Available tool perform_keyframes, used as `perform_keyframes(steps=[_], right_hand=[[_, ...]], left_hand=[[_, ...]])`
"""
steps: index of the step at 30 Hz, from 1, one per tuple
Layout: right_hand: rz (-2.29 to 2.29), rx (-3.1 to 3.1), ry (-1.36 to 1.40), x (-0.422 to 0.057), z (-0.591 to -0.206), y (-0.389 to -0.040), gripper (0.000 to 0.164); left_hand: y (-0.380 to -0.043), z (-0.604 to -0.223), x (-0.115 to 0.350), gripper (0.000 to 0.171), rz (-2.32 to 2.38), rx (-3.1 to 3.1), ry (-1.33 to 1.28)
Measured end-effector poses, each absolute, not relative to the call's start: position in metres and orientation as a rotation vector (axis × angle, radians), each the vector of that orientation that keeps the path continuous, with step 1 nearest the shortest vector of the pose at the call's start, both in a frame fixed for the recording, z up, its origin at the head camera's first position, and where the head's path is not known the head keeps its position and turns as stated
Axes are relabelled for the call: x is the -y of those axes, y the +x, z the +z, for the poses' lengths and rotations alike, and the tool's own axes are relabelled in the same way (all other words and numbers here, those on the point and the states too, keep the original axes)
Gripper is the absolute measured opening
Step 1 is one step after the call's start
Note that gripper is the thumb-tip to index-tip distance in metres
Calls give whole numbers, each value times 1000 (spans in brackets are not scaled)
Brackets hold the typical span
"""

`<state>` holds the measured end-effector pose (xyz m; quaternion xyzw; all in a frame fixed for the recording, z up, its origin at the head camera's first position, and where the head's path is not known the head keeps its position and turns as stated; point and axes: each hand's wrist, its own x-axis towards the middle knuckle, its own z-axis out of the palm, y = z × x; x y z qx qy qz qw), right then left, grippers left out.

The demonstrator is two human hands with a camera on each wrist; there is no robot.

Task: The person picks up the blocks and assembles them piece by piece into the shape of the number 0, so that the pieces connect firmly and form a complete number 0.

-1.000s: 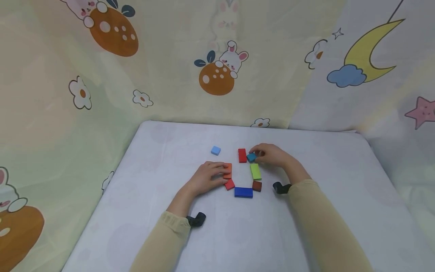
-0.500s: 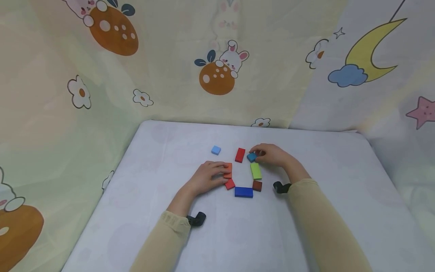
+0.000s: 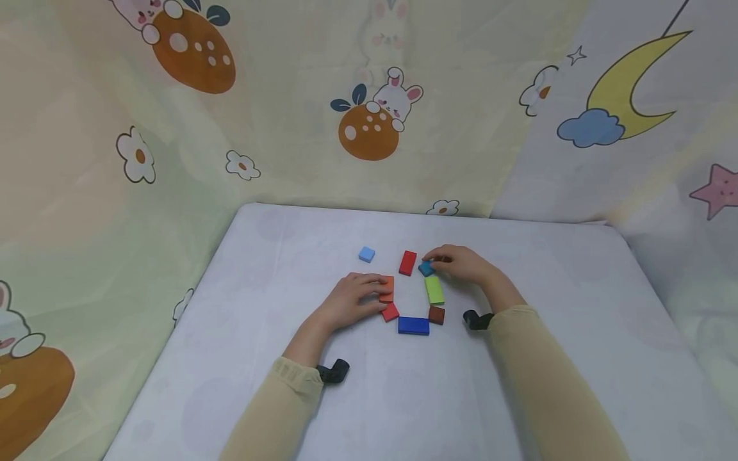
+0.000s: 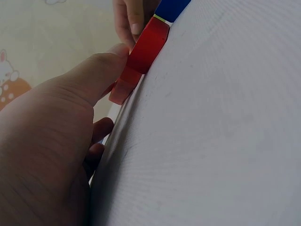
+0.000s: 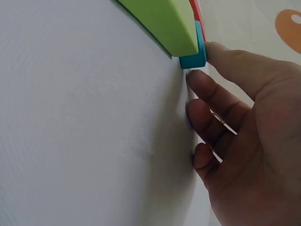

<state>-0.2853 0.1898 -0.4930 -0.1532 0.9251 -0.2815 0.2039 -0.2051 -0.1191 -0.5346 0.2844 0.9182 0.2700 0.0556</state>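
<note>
My left hand [image 3: 352, 301] rests with spread, fairly straight fingers over the orange block [image 3: 388, 289], its thumb against the small red block [image 3: 390, 312]. In the left wrist view that thumb lies along the red block [image 4: 148, 44]. My right hand [image 3: 461, 264] pinches a small teal block [image 3: 425, 268] at the far end of the lime green block [image 3: 435, 291]. The right wrist view has the thumb against the teal block [image 5: 194, 59], other fingers loosely curled below. A longer red block [image 3: 407, 263] lies left of the teal one, turned slightly.
A dark blue block [image 3: 413, 326] and a brown block [image 3: 436, 315] form the near side of a rough ring. Alone at the back left lies a light blue block [image 3: 366, 255]. A white cloth [image 3: 242, 307] covers the table, with printed curtains behind.
The longer red block has tilted and shifted slightly left, apart from the teal block. My right thumb and fingers have shifted a little on the teal block. The left hand stays put.
</note>
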Motion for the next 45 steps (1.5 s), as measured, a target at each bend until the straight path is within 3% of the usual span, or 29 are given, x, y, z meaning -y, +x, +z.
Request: perform_keyframes(steps=[15, 23, 32, 45], right_hand=[[-807, -2604, -453, -187, -497, -284, 28], [-769, -2625, -376, -192, -493, -279, 38], [-891, -2623, -443, -202, -486, -245, 45], [-1009, -2683, -462, -206, -505, -202, 56]], left_hand=[[-205, -533, 119, 46, 806, -2791, 853], [-205, -533, 118, 45, 820, -2797, 882], [-203, -533, 118, 45, 829, -2794, 875], [-202, -533, 117, 45, 810, -2802, 852]])
